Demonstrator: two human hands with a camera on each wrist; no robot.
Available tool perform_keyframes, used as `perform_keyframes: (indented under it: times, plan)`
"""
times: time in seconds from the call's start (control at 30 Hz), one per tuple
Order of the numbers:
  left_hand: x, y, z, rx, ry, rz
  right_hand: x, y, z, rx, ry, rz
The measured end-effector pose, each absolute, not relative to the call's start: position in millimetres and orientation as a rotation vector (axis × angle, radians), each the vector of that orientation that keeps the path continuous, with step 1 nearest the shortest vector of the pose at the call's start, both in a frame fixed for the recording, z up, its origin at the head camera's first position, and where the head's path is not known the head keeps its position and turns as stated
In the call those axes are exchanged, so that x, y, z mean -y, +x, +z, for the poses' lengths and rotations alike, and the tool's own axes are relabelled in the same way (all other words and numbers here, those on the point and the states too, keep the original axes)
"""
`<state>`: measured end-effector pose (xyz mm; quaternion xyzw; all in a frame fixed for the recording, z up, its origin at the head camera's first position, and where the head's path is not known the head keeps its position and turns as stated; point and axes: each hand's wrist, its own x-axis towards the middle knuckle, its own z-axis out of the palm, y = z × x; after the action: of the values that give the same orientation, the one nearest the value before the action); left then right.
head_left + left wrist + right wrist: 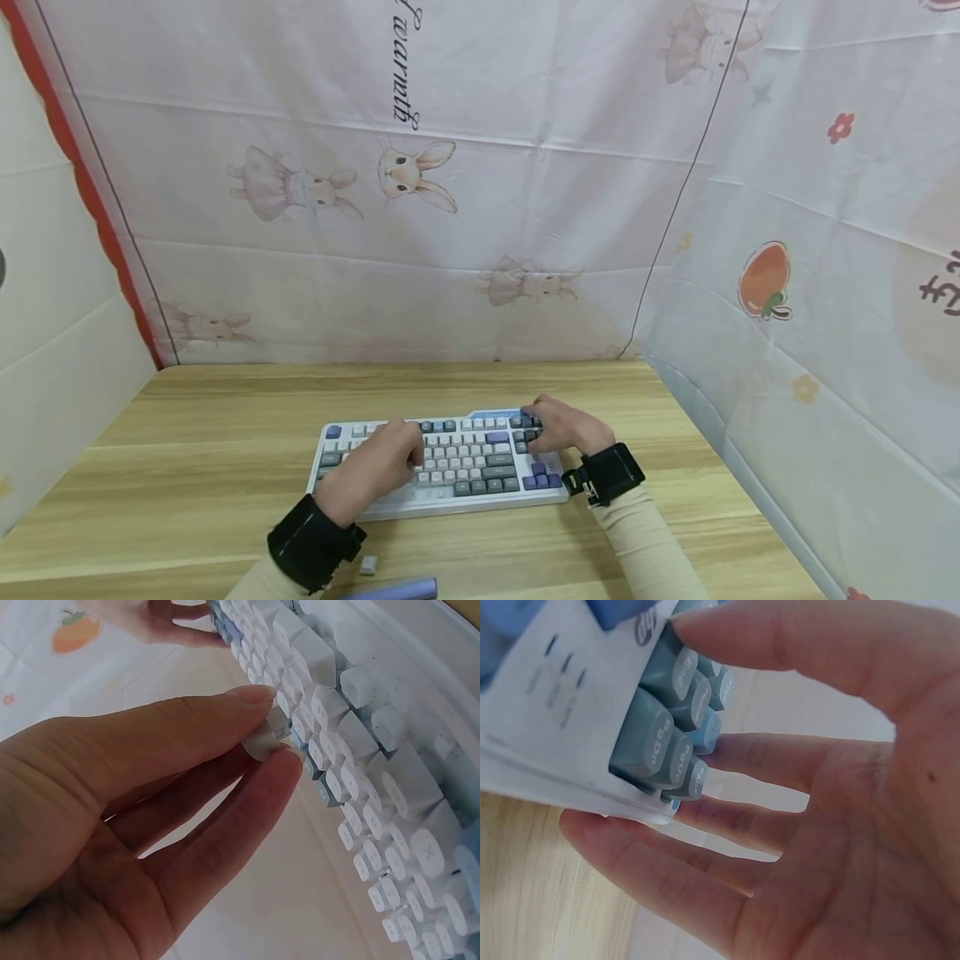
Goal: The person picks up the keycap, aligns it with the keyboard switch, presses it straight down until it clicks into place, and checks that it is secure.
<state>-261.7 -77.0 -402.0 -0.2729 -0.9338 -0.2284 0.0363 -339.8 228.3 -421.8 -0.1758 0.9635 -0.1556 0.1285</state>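
Note:
A white keyboard (480,502) with white, grey and purple keycaps lies on the wooden table. My left hand (379,460) is over its left half and hides part of the keys. In the left wrist view, the thumb and forefinger pinch a small white keycap (261,742) close over the key rows. Bare switch sockets (390,727) show along the front row there. My right hand (564,427) holds the keyboard's far right corner. In the right wrist view its thumb lies by the End key (676,671), with the other fingers round the outer edge.
A loose pale keycap (368,566) lies on the table in front of the keyboard, beside the left wrist. A purple bar-shaped object (397,590) is cut off at the bottom edge. Printed cloth walls (465,275) enclose the table (247,400) at the back and sides.

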Motion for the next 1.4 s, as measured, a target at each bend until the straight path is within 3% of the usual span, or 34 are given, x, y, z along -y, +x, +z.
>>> perform_keyframes:
  times: [1.4]
  plan:
    - [71.8,-264.4,-405.0,2.874,-0.810,-0.720,-227.4,-337.4,-421.6,-2.813,-0.512,-0.442]
